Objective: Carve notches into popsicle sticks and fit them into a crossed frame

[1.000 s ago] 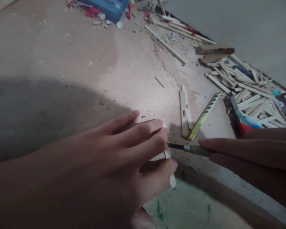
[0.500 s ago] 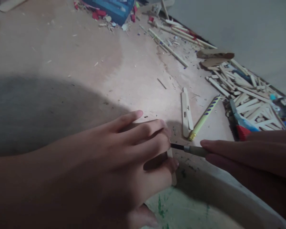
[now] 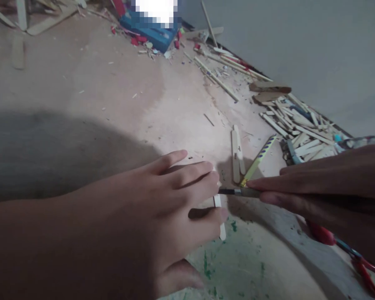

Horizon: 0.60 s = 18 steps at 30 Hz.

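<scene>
Left hand [image 3: 171, 208] atop craft stick [image 3: 218, 201], rounded end past forefinger.

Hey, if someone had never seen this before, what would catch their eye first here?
Probably the left hand, spread over a pale stick at the lower middle, with the right hand holding a thin tool whose dark end comes right up to it. Next, the bright yellow pencil just beyond the tool, and the jumbled pile of wooden sticks by the wall, upper right.
</scene>
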Available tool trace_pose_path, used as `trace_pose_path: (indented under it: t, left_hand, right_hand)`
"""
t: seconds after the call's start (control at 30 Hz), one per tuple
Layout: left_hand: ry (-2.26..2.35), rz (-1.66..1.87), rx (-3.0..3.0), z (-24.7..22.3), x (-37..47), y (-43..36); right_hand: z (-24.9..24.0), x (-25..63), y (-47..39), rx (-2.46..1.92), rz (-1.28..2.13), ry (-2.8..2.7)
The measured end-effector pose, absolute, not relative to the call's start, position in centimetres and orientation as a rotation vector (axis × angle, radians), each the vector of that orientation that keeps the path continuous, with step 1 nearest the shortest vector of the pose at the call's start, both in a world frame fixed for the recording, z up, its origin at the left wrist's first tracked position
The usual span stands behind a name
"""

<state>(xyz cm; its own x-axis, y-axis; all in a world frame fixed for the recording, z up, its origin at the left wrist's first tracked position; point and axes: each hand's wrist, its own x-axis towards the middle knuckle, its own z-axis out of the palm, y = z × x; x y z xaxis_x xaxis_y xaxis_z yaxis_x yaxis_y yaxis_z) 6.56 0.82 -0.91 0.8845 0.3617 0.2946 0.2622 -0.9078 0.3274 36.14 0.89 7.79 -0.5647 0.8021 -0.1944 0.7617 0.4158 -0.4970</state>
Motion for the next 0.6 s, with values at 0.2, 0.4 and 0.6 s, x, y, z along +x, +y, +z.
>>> trace_pose_path:
  t: [0.2, 0.4, 0.6]
  left_hand:
    - [0.492, 0.488, 2.807, -1.4, 6.9, 0.5]
    - [0.434, 0.539, 2.822, -1.6, 6.8, 0.7]
    - [0.463, 0.501, 2.839, -1.4, 6.9, 0.6]
  right_hand:
    - [6.0, 36.7, 0.9, -1.308, 0.936, -2.475]
    - [4.8, 37.4, -0.1, -1.458, 1.275, -2.124]
    - [4.9, 37.5, -0.3, -1.452, 1.44, -2.02]
